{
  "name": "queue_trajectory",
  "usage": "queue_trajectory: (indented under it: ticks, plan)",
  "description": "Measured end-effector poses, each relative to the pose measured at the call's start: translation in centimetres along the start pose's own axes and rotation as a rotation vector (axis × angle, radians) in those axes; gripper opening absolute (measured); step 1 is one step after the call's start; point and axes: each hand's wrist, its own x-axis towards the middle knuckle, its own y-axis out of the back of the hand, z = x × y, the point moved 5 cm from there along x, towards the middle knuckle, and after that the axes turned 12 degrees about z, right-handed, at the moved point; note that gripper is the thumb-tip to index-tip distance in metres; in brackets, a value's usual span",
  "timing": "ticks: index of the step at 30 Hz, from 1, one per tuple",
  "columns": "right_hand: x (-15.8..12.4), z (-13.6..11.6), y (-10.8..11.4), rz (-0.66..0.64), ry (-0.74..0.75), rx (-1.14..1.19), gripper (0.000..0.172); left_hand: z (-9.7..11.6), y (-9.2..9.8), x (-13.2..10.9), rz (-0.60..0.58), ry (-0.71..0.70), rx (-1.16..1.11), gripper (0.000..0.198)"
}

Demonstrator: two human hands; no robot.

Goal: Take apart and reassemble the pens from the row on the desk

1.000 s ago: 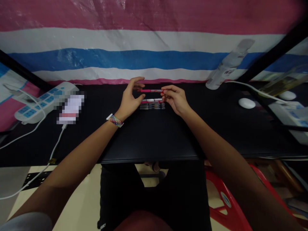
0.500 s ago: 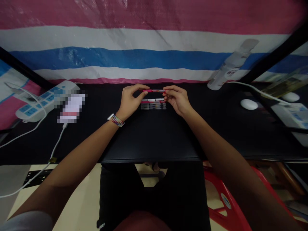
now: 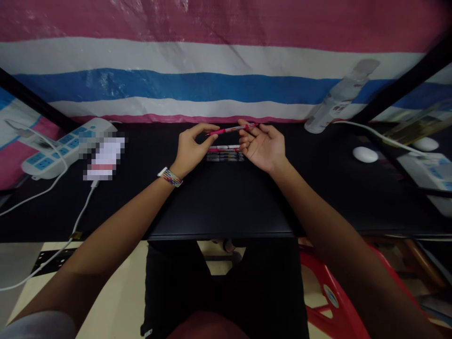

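Observation:
A red pen (image 3: pixel 235 128) with a pale barrel is tilted, its right end higher, above the black tabletop. My left hand (image 3: pixel 193 147) pinches its left end between thumb and fingers. Beside the pen's right end, my right hand (image 3: pixel 263 145) is turned palm up with its fingers apart; whether a fingertip touches the pen is hard to tell. Below the held pen, several pens (image 3: pixel 225 155) lie side by side in a row on the table, the farthest one red and white. My right fingers partly cover the row's right end.
On the left lie a white power strip (image 3: pixel 72 146) and a blurred-out phone (image 3: pixel 105 158) on a cable. To the right stand a clear bottle (image 3: pixel 337 101) and a white mouse-like object (image 3: pixel 365 154). A striped sheet (image 3: pixel 197 87) hangs behind the black table (image 3: pixel 219 202). A red stool (image 3: pixel 325 292) is below.
The red pen has gone from level to tilted, its right end rising. My right hand has loosened from that end and rolled palm up. My left hand keeps its pinch.

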Motion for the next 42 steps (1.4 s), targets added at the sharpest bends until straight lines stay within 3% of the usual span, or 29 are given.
queue_trajectory:
  ticks: [5, 11, 16, 26, 31, 42]
  plan:
    - [0.1, 0.4, 0.1, 0.001, 0.002, 0.054, 0.033, -0.3, -0.2, -0.1, -0.012, 0.03, -0.016, 0.017]
    - [0.2, 0.4, 0.1, 0.03, 0.038, 0.083, 0.04, -0.1, -0.4, -0.1, -0.017, 0.048, -0.047, 0.016]
    - [0.2, 0.3, 0.2, 0.09, 0.06, 0.079, 0.031, -0.4, -0.3, 0.0, -0.018, 0.078, -0.037, 0.016]
    - [0.5, 0.2, 0.5, 0.075, 0.132, -0.003, 0.037, -2.3, -0.5, 0.0, 0.015, 0.163, -0.129, 0.019]
    - [0.4, 0.6, 0.5, 0.099, 0.08, 0.064, 0.041, -2.5, -0.4, 0.1, 0.031, 0.171, -0.153, 0.019]
    - [0.7, 1.2, 0.4, 0.119, 0.009, 0.215, 0.027, -2.8, -0.5, 0.1, 0.044, 0.185, -0.188, 0.02]
